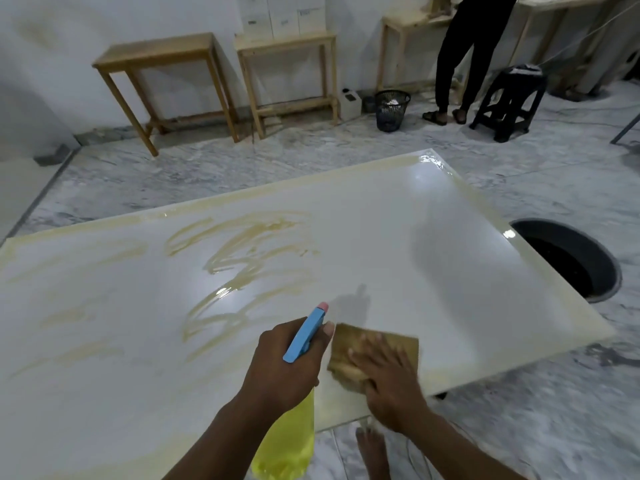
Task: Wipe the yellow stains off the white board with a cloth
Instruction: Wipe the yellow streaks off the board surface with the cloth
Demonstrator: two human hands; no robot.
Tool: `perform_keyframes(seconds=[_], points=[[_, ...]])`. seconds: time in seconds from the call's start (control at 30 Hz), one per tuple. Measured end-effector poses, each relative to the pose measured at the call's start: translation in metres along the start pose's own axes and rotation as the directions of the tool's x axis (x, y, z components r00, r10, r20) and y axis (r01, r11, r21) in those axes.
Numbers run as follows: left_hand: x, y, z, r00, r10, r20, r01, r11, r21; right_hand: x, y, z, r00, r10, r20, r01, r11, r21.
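Note:
A large white board [433, 237] lies flat and low over the floor. Yellow smeared stains [242, 258] cover its middle and left part; the right part looks clean and glossy. My left hand [284, 368] grips a spray bottle [304, 337] with a blue trigger head and a yellow body hanging below the hand. My right hand [388, 379] presses flat on a brownish-yellow cloth [349, 344] near the board's front edge, fingers spread; the hand is blurred.
A black round basin [571, 261] sits on the marble floor by the board's right edge. Wooden tables [166, 53] stand along the far wall, with a black mesh bin [391, 110], a black stool [509, 98] and a standing person [464, 57]. My bare foot [372, 452] shows below.

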State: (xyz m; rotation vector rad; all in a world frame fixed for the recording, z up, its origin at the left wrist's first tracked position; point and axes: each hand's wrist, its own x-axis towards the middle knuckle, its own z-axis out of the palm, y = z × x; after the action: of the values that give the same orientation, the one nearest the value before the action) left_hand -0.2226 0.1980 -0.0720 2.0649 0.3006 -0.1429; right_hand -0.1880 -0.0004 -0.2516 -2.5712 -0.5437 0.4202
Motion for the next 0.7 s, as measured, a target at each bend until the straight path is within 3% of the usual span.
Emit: perform_keyframes(seconds=[0.07,0.1,0.13,0.2,0.23,0.3,0.37,0.47,0.57,0.63,0.7], points=[[-0.014,0.002,-0.004,1.000,0.009,0.018,-0.009,1.000,-0.024,0.002,-0.009,-0.025,0.989,0.133,0.060,-0.145,0.937,0.319],[-0.015,0.006,-0.006,1.000,0.021,0.018,-0.021,0.999,-0.029,0.009,-0.012,-0.051,0.963,0.258,0.083,-0.260,0.793,0.551],[-0.014,0.010,-0.007,0.999,0.030,0.016,-0.029,0.999,-0.019,0.018,-0.006,-0.078,0.916,0.364,0.168,-0.361,0.569,0.739],[-0.002,0.018,-0.006,0.999,0.054,0.009,-0.054,0.999,0.011,0.031,0.015,-0.125,0.846,0.385,0.369,-0.473,0.221,0.853],[0.005,0.024,-0.004,0.998,0.060,0.008,-0.061,0.998,0.022,0.033,0.023,-0.146,0.843,0.334,0.422,-0.483,0.125,0.867],[0.029,0.037,0.002,0.995,0.090,0.033,-0.091,0.996,0.025,0.044,0.039,-0.179,0.844,0.259,0.470,-0.497,0.048,0.867],[0.061,0.052,0.009,0.991,0.113,0.067,-0.113,0.994,-0.012,0.076,0.065,-0.207,0.828,0.275,0.489,-0.526,0.080,0.847],[0.113,0.068,0.019,0.989,0.130,0.069,-0.130,0.991,-0.003,0.148,0.108,-0.263,0.795,0.420,0.437,-0.570,0.272,0.775],[0.170,0.080,0.033,0.989,0.138,0.056,-0.137,0.990,-0.015,0.233,0.137,-0.323,0.788,0.584,0.196,-0.571,0.573,0.588],[0.202,0.086,0.041,0.990,0.133,0.045,-0.132,0.991,-0.028,0.280,0.147,-0.349,0.844,0.536,0.026,-0.502,0.770,0.394],[0.223,0.088,0.045,0.993,0.116,0.026,-0.115,0.992,-0.043,0.315,0.158,-0.355,0.891,0.446,-0.085,-0.423,0.883,0.203]])
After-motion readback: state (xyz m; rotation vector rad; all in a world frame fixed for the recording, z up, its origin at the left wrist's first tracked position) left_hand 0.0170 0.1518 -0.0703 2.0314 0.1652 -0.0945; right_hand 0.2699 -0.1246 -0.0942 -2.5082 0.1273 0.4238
